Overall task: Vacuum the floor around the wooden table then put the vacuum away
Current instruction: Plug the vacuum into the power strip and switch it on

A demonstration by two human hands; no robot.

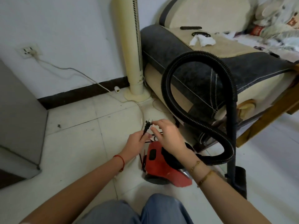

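Ribbed black plastic hose (pixel 168 88) loops up from the red vacuum cleaner (pixel 160 168), a smooth-shelled canister sitting on the glossy pale floor tiles (pixel 72 143) just in front of the person's denim-clad knees (pixel 129 212). Its rigid black wand (pixel 233 126) stands nearly upright beside the sofa (pixel 202 73), floor nozzle (pixel 241 181) down. Above the canister, the left hand (pixel 135 141) has its fingers curled round the black power plug (pixel 146 129), whose long axis tilts up and away with the prongs toward the wall. The right hand (pixel 169 135) pinches at the prong end with thumb and forefinger. Thin black cord (pixel 150 140) trails below both hands. A cream tower fan (pixel 134 46) stands against the wall.
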